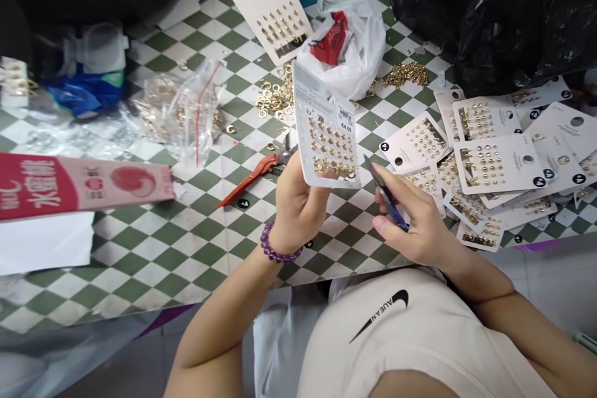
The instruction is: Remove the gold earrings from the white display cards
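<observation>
My left hand point(298, 205), with a purple bead bracelet at the wrist, is closed on the lower edge of a white earring card point(324, 96). The card stands tilted up, its printed side with a price and rows of gold earring backs facing me. To its right, my right hand point(413, 214) is wrapped round blue-handled pliers point(389, 199). Their dark, narrow tip points up toward the card without touching it. Beyond my left hand lie orange-handled pliers point(252, 179), partly hidden by the hand, and a heap of small gold hooks point(276, 98).
Many earring cards point(499, 165) overlap at the right, below a black plastic bag point(471, 18). Another card point(268, 6) lies at the back beside a white plastic bag point(366, 65). A zip bag of parts point(186, 112) and a pink box point(93, 186) are at the left.
</observation>
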Demonstrator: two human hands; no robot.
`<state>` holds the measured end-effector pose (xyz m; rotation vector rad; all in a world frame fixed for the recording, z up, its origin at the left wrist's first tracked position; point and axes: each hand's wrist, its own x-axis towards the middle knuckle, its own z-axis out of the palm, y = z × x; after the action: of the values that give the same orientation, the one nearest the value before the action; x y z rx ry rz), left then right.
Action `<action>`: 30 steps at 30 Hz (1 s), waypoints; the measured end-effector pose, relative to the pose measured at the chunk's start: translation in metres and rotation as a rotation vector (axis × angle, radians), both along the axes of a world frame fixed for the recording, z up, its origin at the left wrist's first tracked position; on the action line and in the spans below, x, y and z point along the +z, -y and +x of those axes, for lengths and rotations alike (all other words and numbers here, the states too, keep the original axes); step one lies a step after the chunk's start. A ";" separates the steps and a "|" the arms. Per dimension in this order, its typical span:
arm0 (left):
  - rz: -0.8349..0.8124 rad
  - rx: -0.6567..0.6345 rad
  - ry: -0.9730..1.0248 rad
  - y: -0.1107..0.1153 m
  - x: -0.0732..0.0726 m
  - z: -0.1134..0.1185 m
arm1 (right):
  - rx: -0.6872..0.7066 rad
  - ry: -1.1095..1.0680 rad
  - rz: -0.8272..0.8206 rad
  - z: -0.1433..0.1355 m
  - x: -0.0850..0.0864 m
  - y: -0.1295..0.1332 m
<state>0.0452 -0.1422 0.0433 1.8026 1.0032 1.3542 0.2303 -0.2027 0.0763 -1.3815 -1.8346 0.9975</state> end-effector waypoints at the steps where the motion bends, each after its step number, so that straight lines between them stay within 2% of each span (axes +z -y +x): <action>1: -0.048 0.009 0.068 0.000 -0.001 0.000 | -0.011 -0.031 -0.005 0.002 0.000 0.000; 5: -0.187 0.015 0.423 -0.006 -0.001 0.000 | -0.032 -0.058 -0.097 0.009 0.004 0.000; 7: -0.164 0.070 0.572 -0.012 0.004 0.000 | 0.006 -0.007 -0.156 0.010 0.010 -0.002; 9: -0.117 0.158 0.668 -0.017 0.010 -0.001 | 0.104 0.030 -0.197 0.006 0.017 -0.005; 13: -0.015 0.277 0.716 -0.026 0.016 -0.007 | 0.297 0.045 -0.234 -0.012 0.026 -0.011; 15: 0.036 0.284 0.710 -0.029 0.016 -0.010 | 0.287 0.180 -0.191 -0.025 0.021 -0.011; 19: 0.075 0.316 0.686 -0.031 0.016 -0.012 | 0.199 0.620 -0.002 -0.043 -0.002 -0.008; 22: 0.049 0.361 0.707 -0.030 0.019 -0.010 | 0.273 0.762 0.045 -0.037 -0.008 -0.013; 25: 0.041 0.305 0.713 -0.026 0.022 -0.009 | 0.426 0.692 0.031 -0.018 0.015 -0.038; 26: 0.042 0.283 0.711 -0.025 0.022 -0.009 | 0.399 0.658 0.038 -0.011 0.028 -0.053; 28: 0.038 0.258 0.689 -0.022 0.021 -0.009 | 0.212 0.673 0.181 -0.002 0.053 -0.088; 30: 0.027 0.248 0.644 -0.020 0.020 -0.009 | 0.157 0.751 0.289 -0.002 0.069 -0.129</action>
<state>0.0362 -0.1220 0.0631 1.1419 0.8603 1.9335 0.2280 -0.0740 0.1450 -1.5611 -2.5326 0.2453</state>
